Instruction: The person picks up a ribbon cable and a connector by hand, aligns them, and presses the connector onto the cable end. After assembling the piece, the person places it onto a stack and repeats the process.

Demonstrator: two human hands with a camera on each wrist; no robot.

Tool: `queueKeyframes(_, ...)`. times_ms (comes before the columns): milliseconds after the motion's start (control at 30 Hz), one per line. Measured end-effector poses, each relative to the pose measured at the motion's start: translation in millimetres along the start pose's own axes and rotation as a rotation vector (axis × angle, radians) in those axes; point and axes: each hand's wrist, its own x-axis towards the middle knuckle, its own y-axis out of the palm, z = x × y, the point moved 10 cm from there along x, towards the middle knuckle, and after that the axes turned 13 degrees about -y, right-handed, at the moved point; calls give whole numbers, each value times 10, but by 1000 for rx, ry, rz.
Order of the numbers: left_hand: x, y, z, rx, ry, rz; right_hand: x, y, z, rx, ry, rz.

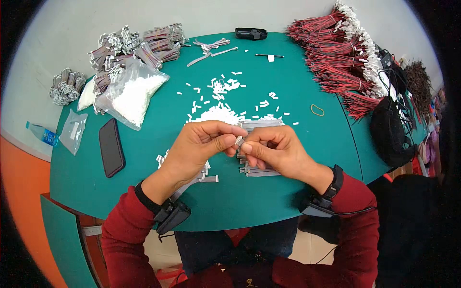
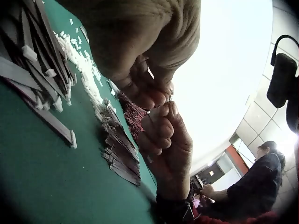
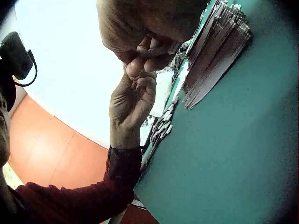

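Note:
My left hand (image 1: pixel 194 144) and right hand (image 1: pixel 283 151) meet over the middle of the table, fingertips almost together. Between the left thumb and forefinger is a small white connector (image 1: pixel 238 140). The right thumb and forefinger pinch the grey end of a flat cable right at that connector; most of this cable is hidden by the fingers. Beneath the right hand lies a stack of grey flat cables (image 1: pixel 261 171). Below the left hand more grey cables with white ends (image 1: pixel 209 179) lie loosely. A heap of loose white connectors (image 1: pixel 218 114) spreads just beyond both hands.
Bundled grey cables (image 1: pixel 161 38) and a clear bag of white connectors (image 1: pixel 137 96) stand back left. A phone (image 1: pixel 111 147) lies left. Red-and-black wire bundles (image 1: pixel 336 53) fill the back right, near a rubber band (image 1: pixel 317 110). Another person (image 2: pixel 257 182) appears in the left wrist view.

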Motion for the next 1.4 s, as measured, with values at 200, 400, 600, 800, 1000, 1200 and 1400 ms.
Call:
queueKeyframes(200, -7, 3, -2, 31, -5, -11, -1, -3, -7, 10, -5, -7)
queueKeyframes(400, -7, 12, -10, 23, 7, -2, 2, -15, -14, 13, -19, -19)
queueKeyframes(600, -4, 10, -2, -15, 3, 1, 6, -20, -1, -10, -14, -32)
queueKeyframes(800, 0, 13, 16, -15, -3, 7, -1, 12, -14, 32, 38, -10)
queueKeyframes(1000, -4, 7, 15, 22, -1, -18, -1, -8, -26, 18, 38, -16)
queueKeyframes(1200, -3, 15, 20, 68, -5, -21, -17, 5, -41, 22, 80, -9)
queueKeyframes(1400, -35, 32, -44, 158, 14, -70, -24, -2, -54, 35, 76, -12)
